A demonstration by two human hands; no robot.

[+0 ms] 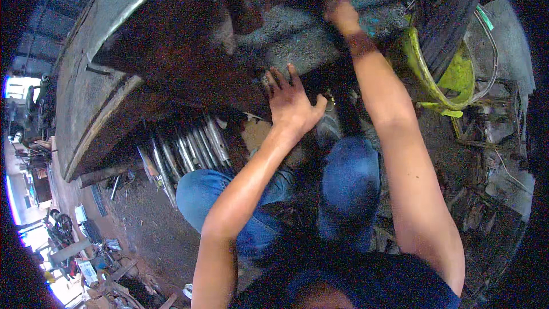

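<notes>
Here, a gritty, teal-flecked grey surface (pixel 304 41) lies beneath the right grip (pixel 342 16)
The left grip (pixel 290 100) spreads open at its near edge; the right looks curled, blurred, and whether it holds anything I cannot tell

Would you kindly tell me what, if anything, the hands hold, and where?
The left hand is spread, holding nothing; the right hand is too blurred to tell.

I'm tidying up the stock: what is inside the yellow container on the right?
A bundle of dark, rod-like pieces leans in the yellow container. Whatever lies beneath or behind them is covered and cannot be seen.
</notes>
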